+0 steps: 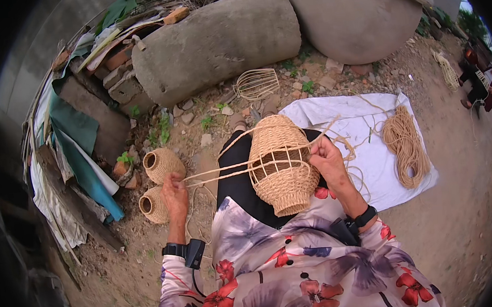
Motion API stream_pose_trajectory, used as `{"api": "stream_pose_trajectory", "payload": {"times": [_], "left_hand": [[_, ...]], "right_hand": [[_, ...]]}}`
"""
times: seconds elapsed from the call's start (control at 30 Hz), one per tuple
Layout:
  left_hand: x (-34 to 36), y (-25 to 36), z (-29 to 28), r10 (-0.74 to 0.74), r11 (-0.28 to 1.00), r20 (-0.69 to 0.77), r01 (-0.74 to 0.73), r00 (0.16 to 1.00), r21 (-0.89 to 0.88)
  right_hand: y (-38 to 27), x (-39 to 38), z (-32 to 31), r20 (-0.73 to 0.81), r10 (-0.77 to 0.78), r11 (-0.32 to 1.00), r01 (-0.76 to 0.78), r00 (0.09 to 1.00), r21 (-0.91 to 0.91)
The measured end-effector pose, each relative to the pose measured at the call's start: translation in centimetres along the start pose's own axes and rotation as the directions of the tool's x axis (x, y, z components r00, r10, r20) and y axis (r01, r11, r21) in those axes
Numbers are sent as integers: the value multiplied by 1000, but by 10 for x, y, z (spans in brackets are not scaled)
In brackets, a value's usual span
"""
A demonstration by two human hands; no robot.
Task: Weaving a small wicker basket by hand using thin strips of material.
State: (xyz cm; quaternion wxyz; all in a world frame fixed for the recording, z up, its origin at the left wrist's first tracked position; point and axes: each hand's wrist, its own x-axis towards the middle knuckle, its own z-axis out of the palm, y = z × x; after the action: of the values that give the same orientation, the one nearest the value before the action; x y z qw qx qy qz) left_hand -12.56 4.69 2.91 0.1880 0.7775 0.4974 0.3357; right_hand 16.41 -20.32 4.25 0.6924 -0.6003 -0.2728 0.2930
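Gripping taut cords (pixel 218 169) in curled fingers, the left hand (pixel 175 194) is left of the woven basket (pixel 285 186) — which lies across the person's lap. The right hand (pixel 327 162) pinches a strand (pixel 325 129) at the basket's right side; farther right, a coil of cord (pixel 405 145) rests on a white cloth (pixel 373 173).

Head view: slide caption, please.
Left hand holds cords stretched toward a partly woven basket, right hand at its side.

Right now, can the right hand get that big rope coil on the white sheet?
Probably yes: the right hand is at the basket, and only white sheet and loose cord seem to lie between it and the rope coil. It would have to leave the basket first.
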Motion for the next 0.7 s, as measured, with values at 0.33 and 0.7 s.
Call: {"api": "stream_pose_trajectory", "payload": {"times": [0.33,0.7], "left_hand": [[-36,-148,-27,-95,771,-138,160,986,616],[-46,-169,-47,-498,819,277,551,822,-163]], "right_hand": [[0,0,1,23,1,999,0,1000,-38],[-37,1,9,-91,-228,858,156,969,-489]]}}
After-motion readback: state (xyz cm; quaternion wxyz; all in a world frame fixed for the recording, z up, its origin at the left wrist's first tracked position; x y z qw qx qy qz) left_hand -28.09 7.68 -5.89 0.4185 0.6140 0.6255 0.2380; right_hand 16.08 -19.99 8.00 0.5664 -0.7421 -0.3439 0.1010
